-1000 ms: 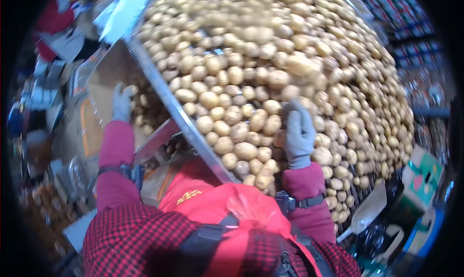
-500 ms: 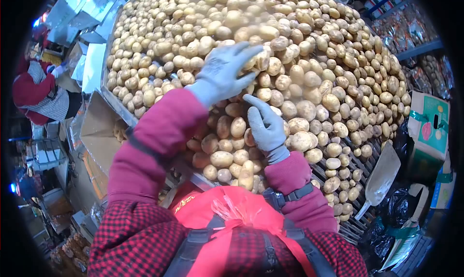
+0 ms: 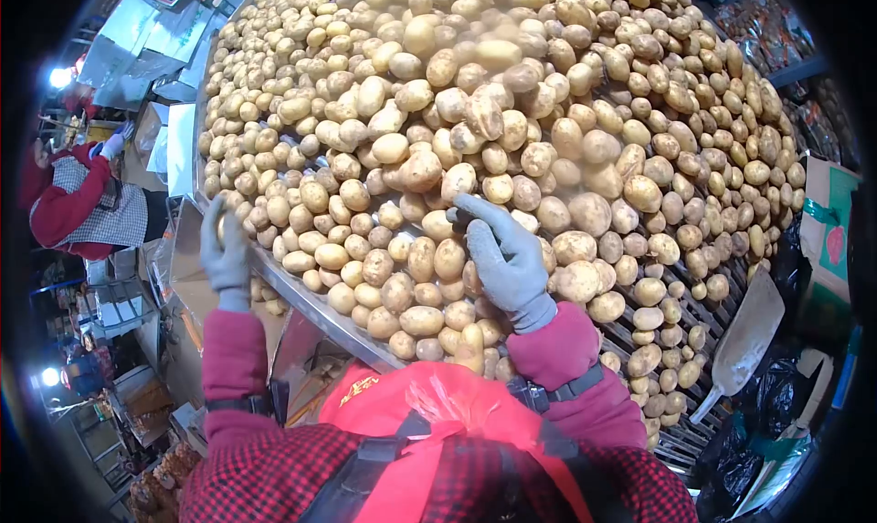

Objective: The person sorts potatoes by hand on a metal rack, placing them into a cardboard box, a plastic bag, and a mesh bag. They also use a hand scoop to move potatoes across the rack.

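Note:
A big heap of pale yellow potatoes (image 3: 512, 94) covers a slatted stand with a metal rim (image 3: 315, 311). My right hand (image 3: 504, 258), in a grey glove, lies flat on the potatoes near the front of the heap, fingers apart and pointing up-left, with nothing gripped. My left hand (image 3: 224, 253), also in a grey glove, is at the left rim of the stand above an open cardboard box (image 3: 183, 272). Its fingers curl around what looks like a small potato. My red sleeves and red apron fill the bottom of the view.
A metal scoop (image 3: 744, 336) lies on the bare slats (image 3: 681, 436) at the right front. A green and white carton (image 3: 827, 231) stands further right. Another person in red with a checked apron (image 3: 87, 208) works at the far left among boxes and crates.
My left hand has drawn back from the top of the heap, down and left to the rim over the box. My right hand has stayed on the front potatoes, barely shifting.

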### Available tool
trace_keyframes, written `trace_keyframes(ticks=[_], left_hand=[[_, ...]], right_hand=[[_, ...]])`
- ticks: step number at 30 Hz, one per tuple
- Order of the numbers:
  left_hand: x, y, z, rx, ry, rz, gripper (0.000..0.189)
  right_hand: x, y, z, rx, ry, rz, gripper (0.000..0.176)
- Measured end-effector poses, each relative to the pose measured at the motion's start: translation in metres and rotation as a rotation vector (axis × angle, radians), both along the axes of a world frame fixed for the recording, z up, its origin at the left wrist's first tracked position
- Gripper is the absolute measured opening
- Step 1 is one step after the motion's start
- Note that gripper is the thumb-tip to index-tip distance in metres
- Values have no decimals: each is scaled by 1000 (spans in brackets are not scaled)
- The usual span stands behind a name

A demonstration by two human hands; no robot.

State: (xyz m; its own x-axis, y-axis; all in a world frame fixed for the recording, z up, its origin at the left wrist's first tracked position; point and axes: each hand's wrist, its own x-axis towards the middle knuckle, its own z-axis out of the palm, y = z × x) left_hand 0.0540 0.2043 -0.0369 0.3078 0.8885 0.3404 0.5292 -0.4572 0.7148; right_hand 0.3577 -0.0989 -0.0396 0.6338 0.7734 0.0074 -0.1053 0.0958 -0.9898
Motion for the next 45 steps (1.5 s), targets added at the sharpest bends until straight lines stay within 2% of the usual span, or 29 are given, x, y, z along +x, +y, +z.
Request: trace_keyframes(ticks=[2,4,5,7,8,10,11,13,17,19,20,22,24,25,26,27,28,30,31,33,35,40,42,44,45], left_hand=[[-65,-4,-19,-87,71,125,42],[-142,7,-67,-245,187,297,47],[-152,-2,-74,-247,176,299,47],[-159,-11,-84,-295,479,370,51],[-152,-12,-84,-296,465,368,51],[-118,-24,-66,-7,409,249,52],[-83,-35,-41,63,345,162,53],[-35,-43,-20,196,290,-41,54],[93,-96,40,409,243,-557,56],[154,-123,65,381,185,-865,59],[172,-135,47,494,160,-934,58],[203,-150,44,598,338,-1137,61],[233,-149,26,414,319,-1174,61],[243,-141,20,423,290,-1206,61],[251,-138,21,463,248,-1190,60],[256,-127,14,600,261,-1178,57],[259,-114,7,739,268,-1154,55],[262,-99,14,890,262,-1129,42],[263,-91,19,863,263,-1124,39],[271,-75,18,807,205,-1063,32],[270,-63,13,781,178,-1045,33],[266,-53,10,716,187,-1016,30],[258,-50,12,786,241,-1032,31],[253,-41,3,780,260,-1075,29],[255,-36,1,757,213,-1066,28]], right_hand=[[-3,1,7,14,50,-7,31],[-1,0,15,-46,53,2,32],[-1,0,15,-58,50,21,33],[-4,3,12,-34,-14,-9,34],[-5,3,9,-12,-64,-40,35],[-1,3,10,-18,-110,-64,38],[4,1,17,-78,-212,-132,40],[18,-1,29,-177,-357,-249,46],[43,-5,28,-272,-493,-325,59],[45,-11,26,-365,-734,-231,68],[46,-10,26,-364,-731,-234,68],[49,-5,26,-553,-916,-228,67],[68,-1,11,-590,-975,-250,67],[78,4,14,-622,-944,-234,66],[84,8,20,-658,-910,-218,65],[83,14,30,-784,-941,-218,70],[82,20,37,-793,-974,-220,72],[98,37,14,-528,-1026,-182,72],[101,39,12,-640,-904,-126,73],[99,46,12,-625,-897,-158,72],[98,54,8,-577,-881,-226,74],[98,71,2,-534,-824,-234,78],[89,88,4,-337,-403,-166,82],[90,106,8,-329,-533,-34,84],[91,117,7,-294,-530,-54,84]])
